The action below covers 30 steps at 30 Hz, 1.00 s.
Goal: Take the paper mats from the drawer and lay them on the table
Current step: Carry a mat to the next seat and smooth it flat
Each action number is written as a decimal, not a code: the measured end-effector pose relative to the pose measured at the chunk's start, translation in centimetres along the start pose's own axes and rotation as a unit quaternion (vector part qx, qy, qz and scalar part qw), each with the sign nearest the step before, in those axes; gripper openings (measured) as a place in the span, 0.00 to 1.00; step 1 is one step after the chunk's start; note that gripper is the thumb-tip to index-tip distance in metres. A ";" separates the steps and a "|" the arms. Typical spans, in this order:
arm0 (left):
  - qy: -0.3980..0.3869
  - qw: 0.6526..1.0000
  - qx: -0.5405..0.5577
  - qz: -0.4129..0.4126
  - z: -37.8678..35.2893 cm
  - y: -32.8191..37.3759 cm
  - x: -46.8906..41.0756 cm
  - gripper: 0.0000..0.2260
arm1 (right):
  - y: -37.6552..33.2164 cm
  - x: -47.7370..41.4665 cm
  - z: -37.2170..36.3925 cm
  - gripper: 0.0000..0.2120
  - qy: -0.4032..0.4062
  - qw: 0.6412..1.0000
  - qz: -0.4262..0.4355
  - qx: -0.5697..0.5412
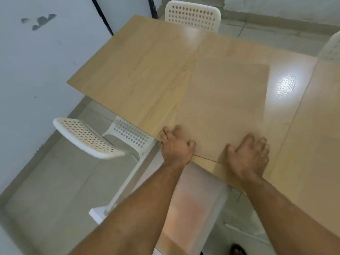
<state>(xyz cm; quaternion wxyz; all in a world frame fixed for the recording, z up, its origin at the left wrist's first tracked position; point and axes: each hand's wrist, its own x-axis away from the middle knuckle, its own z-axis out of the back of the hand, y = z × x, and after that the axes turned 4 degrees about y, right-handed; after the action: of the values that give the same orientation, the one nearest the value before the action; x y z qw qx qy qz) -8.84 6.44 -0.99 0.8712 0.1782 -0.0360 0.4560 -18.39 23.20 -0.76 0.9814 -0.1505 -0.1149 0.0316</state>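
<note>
A brown paper mat [226,100] lies flat on the light wooden table [139,70], its near edge close to the table's front edge. My left hand [176,146] rests palm down on the mat's near left corner, fingers slightly curled. My right hand [248,157] lies flat on the near right part of the mat, fingers spread. Neither hand wraps around the sheet. Below the table edge, between my forearms, a translucent plastic drawer [195,208] shows a pinkish-brown shape inside, blurred.
A white perforated chair [88,138] stands at the table's left front corner. A second one [193,15] is at the far side and a third [331,46] at the right edge. A white wall runs along the left. A seam [294,115] crosses the tabletop on the right.
</note>
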 end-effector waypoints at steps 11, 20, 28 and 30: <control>0.063 0.997 -0.021 -0.031 2.0 0.8 -1.6 0.27 | -1.2 0.5 0.6 0.28 0.027 0.999 -0.008 0.043; 0.059 0.996 0.066 -0.011 2.4 1.0 -0.5 0.27 | -0.6 0.7 2.3 0.31 0.082 0.991 -0.022 -0.105; -0.066 0.834 0.503 0.217 3.6 -0.2 -3.9 0.30 | -0.9 0.4 6.0 0.15 -0.160 0.718 -0.248 -0.630; -0.057 0.784 0.560 0.263 4.0 -1.1 -4.1 0.28 | -1.2 1.8 5.8 0.16 -0.212 0.637 -0.245 -0.699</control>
<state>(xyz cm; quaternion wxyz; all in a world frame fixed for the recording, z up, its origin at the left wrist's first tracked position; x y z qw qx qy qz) -9.95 1.35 1.53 0.4609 0.6439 0.1308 0.5965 -17.99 23.91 5.40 0.5035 -0.7473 -0.3402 -0.2689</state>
